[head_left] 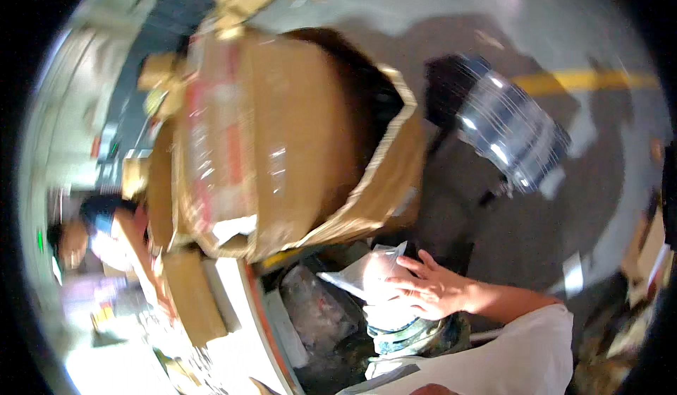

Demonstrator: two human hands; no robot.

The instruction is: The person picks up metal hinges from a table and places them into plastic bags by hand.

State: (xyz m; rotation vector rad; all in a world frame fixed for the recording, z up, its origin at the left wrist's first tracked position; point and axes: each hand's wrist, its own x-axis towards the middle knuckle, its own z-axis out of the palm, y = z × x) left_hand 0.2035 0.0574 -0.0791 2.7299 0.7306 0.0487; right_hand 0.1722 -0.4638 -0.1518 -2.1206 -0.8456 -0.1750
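My right hand [431, 290] reaches in from the lower right, its fingers somewhat spread and curved over a pale plastic bag [367, 271]. Strong glare washes out part of the bag and what lies just under the hand. Below it is a roundish dark bundle with blue-green bands [409, 338], partly covered by my white sleeve [522, 353]. Beside these lies a clear plastic bag with mixed contents [317, 310], inside a dark container. My left hand does not show.
A large open cardboard box [282, 134] stands just beyond my hand. On the floor to the right lies a shiny plastic-wrapped bundle [515, 130] near a yellow floor line [585, 80]. Another person [106, 240] reaches in at the left, beside a small cardboard box [190, 296].
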